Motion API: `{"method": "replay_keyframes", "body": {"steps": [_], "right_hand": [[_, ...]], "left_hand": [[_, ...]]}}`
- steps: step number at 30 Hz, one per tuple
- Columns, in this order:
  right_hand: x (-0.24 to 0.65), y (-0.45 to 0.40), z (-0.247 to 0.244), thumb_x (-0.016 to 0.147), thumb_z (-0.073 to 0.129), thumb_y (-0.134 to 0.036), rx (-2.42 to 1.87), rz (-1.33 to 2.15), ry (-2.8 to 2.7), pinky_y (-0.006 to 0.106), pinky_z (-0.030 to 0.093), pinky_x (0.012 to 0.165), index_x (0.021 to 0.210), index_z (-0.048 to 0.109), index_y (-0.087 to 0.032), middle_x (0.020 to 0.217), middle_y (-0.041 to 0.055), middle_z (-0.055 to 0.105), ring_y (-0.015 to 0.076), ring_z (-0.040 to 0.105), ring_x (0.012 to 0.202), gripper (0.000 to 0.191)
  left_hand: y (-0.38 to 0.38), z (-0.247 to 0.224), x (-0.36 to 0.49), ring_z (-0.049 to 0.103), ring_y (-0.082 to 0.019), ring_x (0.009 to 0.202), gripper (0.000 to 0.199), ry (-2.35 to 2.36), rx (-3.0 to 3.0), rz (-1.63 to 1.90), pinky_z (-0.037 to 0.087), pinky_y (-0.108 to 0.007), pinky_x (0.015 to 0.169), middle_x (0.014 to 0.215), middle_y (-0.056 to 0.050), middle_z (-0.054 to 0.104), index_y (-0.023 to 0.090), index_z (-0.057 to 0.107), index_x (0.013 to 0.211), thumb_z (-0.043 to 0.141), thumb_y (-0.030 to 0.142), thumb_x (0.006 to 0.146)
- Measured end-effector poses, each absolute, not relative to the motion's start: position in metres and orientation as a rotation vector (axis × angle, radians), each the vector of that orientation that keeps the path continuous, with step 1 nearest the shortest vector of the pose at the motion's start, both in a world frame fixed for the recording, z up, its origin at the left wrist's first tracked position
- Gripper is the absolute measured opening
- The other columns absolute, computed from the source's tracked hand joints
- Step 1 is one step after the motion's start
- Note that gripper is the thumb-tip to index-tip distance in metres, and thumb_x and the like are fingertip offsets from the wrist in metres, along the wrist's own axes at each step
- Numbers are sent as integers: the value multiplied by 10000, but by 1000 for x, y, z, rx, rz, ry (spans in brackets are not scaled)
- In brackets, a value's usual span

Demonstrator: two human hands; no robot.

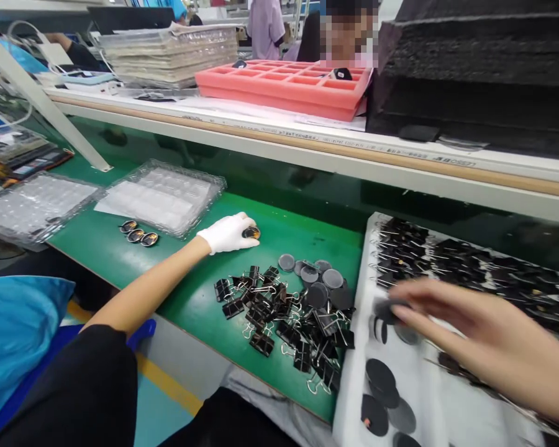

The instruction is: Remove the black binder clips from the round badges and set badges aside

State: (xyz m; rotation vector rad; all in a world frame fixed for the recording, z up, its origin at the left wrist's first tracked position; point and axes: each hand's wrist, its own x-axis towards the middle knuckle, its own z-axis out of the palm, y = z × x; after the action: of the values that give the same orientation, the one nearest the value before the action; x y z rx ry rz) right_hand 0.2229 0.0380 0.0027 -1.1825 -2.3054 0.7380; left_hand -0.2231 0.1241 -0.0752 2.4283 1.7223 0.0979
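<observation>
My left hand, in a white glove, is closed around a small round black part with orange inside, over the green table. My bare right hand, blurred, pinches a dark disc above the white tray. More black discs lie in that tray below the hand. Between my hands are a heap of black binder clips and a group of grey discs. Three round parts like the held one sit left of my gloved hand.
Clear plastic trays lie at the left. Rows of clipped pieces fill the tray's far side. A shelf edge crosses above, bearing a pink foam tray and stacked trays. People are beyond it; blue cloth is at lower left.
</observation>
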Motion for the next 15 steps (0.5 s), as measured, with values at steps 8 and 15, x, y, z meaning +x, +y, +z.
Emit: {"method": "replay_keyframes", "body": {"steps": [8,15], "right_hand": [[89,175,-41,881,725,-211,-972,612,-2430,388,620,827,910,783,-215,987,76,780,241,764,902,66],[82,194,-84,1018,513,-159,-538,397,-2745,426,645,856,1124,813,-219,1165,141,772,260,748,1031,324]], "left_hand": [[168,-95,-157,717,-275,983,567,1466,2626,336,495,-349,817,1120,-83,711,206,708,1240,684,639,875],[166,-96,-165,706,-279,1006,526,1391,2612,322,463,-354,813,1141,-81,704,226,710,1241,687,616,890]]}}
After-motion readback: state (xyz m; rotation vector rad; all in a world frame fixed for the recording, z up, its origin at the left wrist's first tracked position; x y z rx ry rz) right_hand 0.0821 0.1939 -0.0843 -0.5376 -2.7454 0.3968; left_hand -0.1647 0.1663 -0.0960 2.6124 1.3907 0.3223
